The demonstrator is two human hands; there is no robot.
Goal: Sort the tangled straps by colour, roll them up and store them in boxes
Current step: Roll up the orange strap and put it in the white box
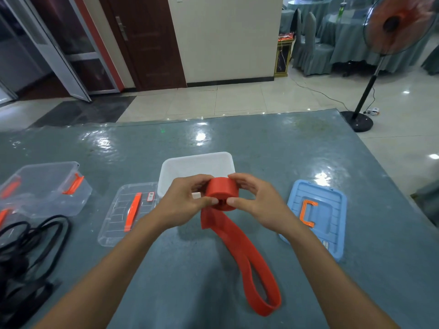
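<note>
A pile of black straps (pixel 31 245) lies at the far left of the table (pixel 261 143). Just behind it stands a clear box (pixel 47 186) with orange clips. Next comes a clear lid (pixel 123 214), lying flat. In the middle, the left hand (pixel 183 203) and the right hand (pixel 256 205) hold up a red strap (pixel 222 189), partly rolled, in front of a white box (pixel 197 165). Each hand's grip pinches the roll, thumb below and fingers on top. The loose end hangs down and loops on the table. A blue lid (pixel 332 210) lies to the right.
</note>
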